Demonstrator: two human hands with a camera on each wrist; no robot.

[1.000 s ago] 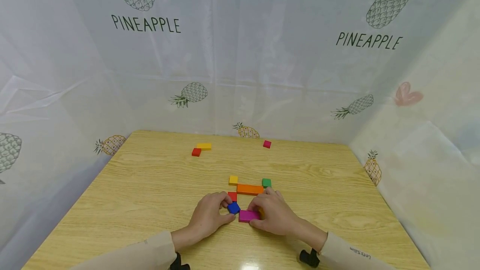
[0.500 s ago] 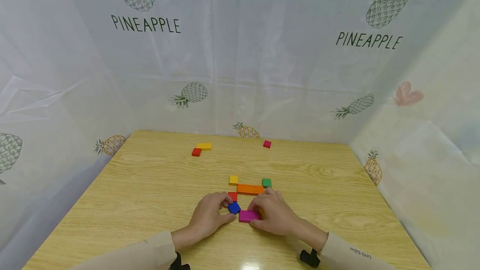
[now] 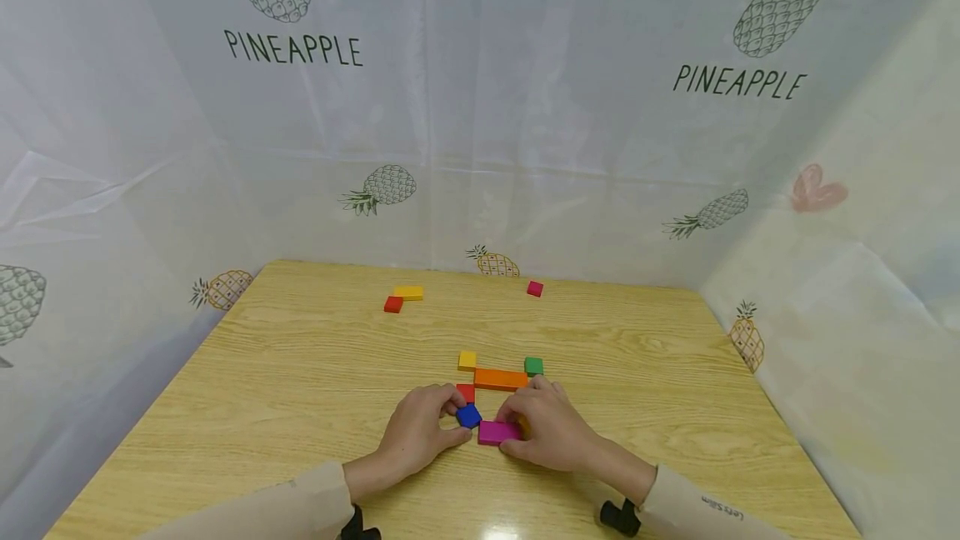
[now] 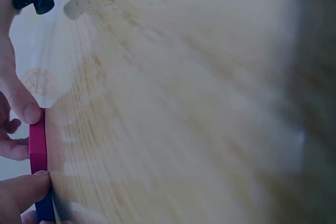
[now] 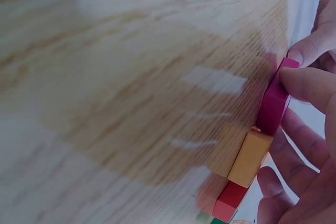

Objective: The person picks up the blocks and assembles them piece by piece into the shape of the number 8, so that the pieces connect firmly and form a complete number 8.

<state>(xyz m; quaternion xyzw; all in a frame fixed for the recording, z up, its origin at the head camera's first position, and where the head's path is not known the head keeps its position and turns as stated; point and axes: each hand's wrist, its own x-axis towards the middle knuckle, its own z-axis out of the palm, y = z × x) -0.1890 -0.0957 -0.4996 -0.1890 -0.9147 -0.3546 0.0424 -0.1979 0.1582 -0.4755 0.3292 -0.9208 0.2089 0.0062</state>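
Observation:
Thumb and fingers of my left hand pinch a small blue block, which sits turned at an angle just below a red block. To its right, my right hand grips a magenta oblong block, its thumb on the near side. In the left wrist view the magenta block and the blue block lie end to end. The right wrist view shows a yellow block against the magenta one, with a red block beyond. The right hand mostly hides that yellow block from the head view.
Ahead of the hands lie a long orange block, a yellow square block and a green block. Farther back are a yellow oblong, a red block and a pink block. A printed curtain encloses the wooden table.
The blue block has turned slightly between the left thumb and fingers. Both hands and the other blocks have stayed in place.

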